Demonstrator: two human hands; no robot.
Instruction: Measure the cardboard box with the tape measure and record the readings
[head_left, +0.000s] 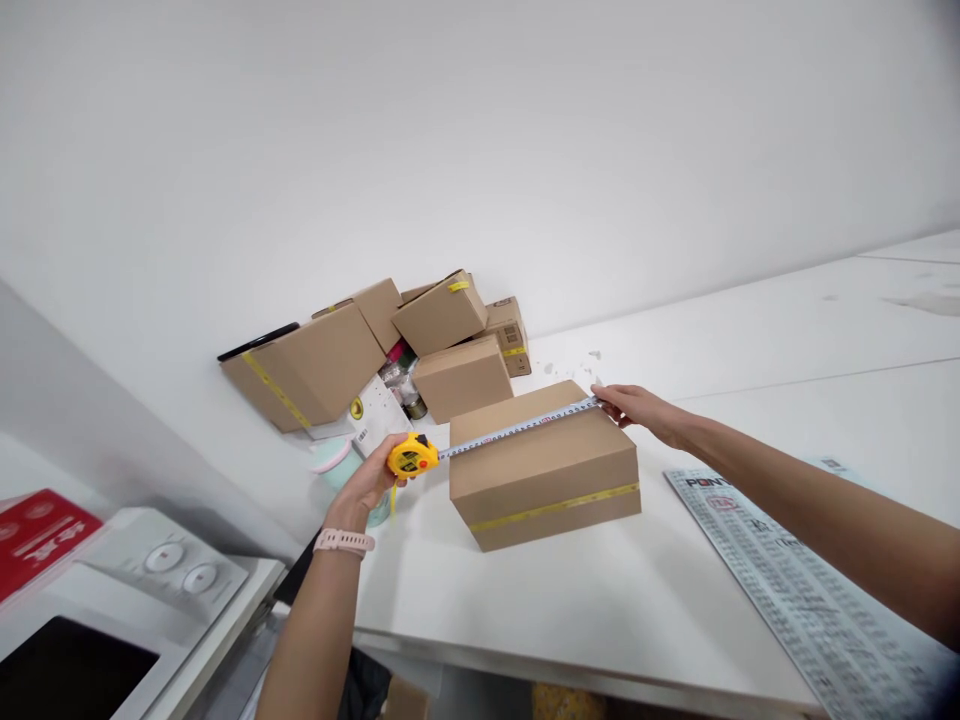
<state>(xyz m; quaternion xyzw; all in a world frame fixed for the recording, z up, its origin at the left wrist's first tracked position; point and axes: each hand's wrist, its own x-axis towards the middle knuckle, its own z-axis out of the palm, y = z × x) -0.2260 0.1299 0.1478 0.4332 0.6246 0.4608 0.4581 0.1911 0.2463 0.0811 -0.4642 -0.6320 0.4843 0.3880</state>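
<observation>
A cardboard box sealed with yellow tape lies on the white table. My left hand grips a yellow tape measure case just off the box's left end. The tape blade runs across the box's top to its right end. There my right hand pinches the blade's tip against the far right corner. A pale pink watch band sits on my left wrist.
Several cardboard boxes are heaped against the white wall behind. A mint-green container and small bottles lie among them. A printed sheet lies at the right. A white appliance with two dials stands lower left, with a red item beside it.
</observation>
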